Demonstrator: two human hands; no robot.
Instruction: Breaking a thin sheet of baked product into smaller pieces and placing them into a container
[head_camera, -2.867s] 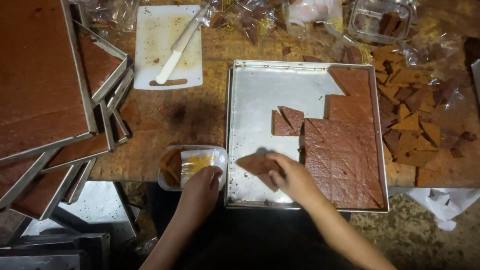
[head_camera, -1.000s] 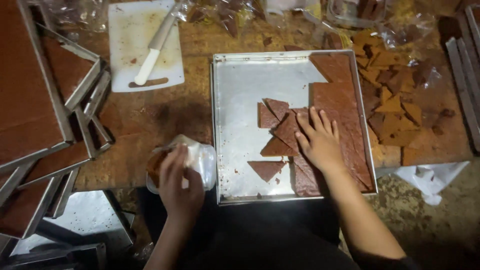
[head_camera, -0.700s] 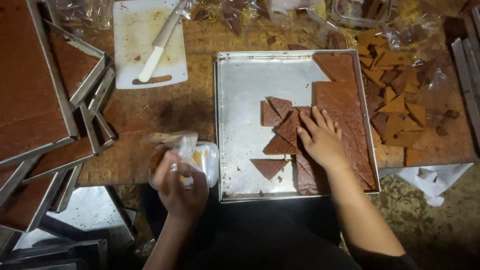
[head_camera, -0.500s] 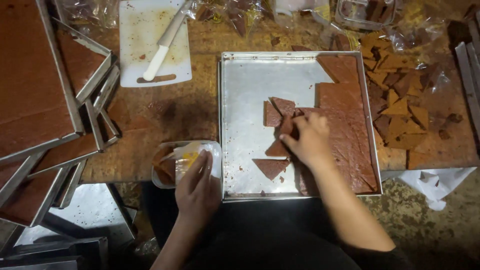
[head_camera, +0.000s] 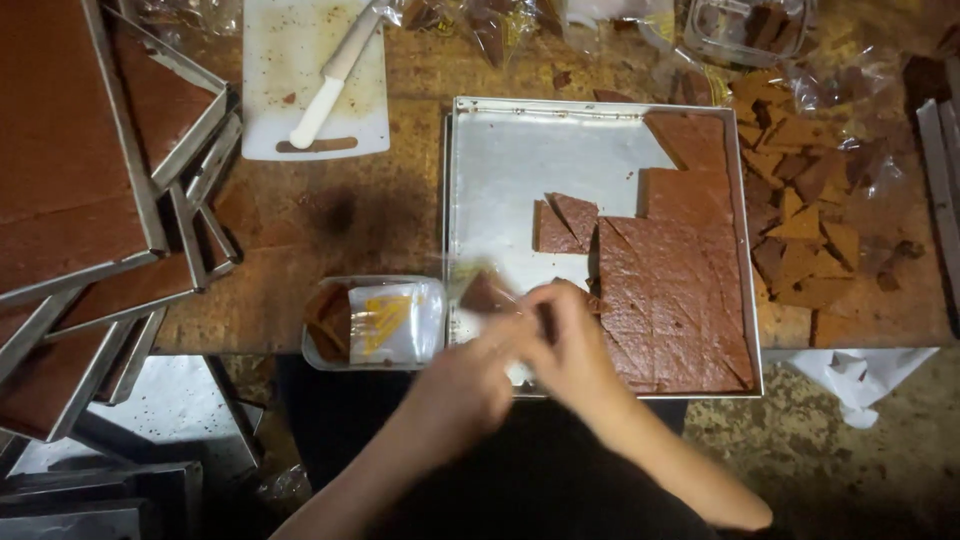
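Observation:
My left hand (head_camera: 465, 372) and my right hand (head_camera: 578, 345) meet over the near left corner of the metal tray (head_camera: 500, 150). Between their fingers they pinch a clear plastic wrapper (head_camera: 470, 285) with a brown triangular piece (head_camera: 487, 294) inside it; the motion is blurred. Two loose brown triangles (head_camera: 565, 224) lie in the middle of the tray. A large scored brown slab (head_camera: 680, 300) fills the tray's right side, just right of my right hand. A clear plastic container (head_camera: 375, 322) with brown pieces and a yellow label sits left of the tray, near my left hand.
A white cutting board (head_camera: 350, 115) with a white-handled knife (head_camera: 330, 75) lies at the back. Stacked trays of brown slab (head_camera: 80, 180) crowd the left. A heap of cut brown pieces (head_camera: 800, 210) in plastic lies right of the tray. A white cloth (head_camera: 860, 370) hangs off the table edge.
My left hand has moved from the plastic container to the tray with the wrapper. My right hand has left the slab and the loose triangles and come to the wrapper with a brown piece.

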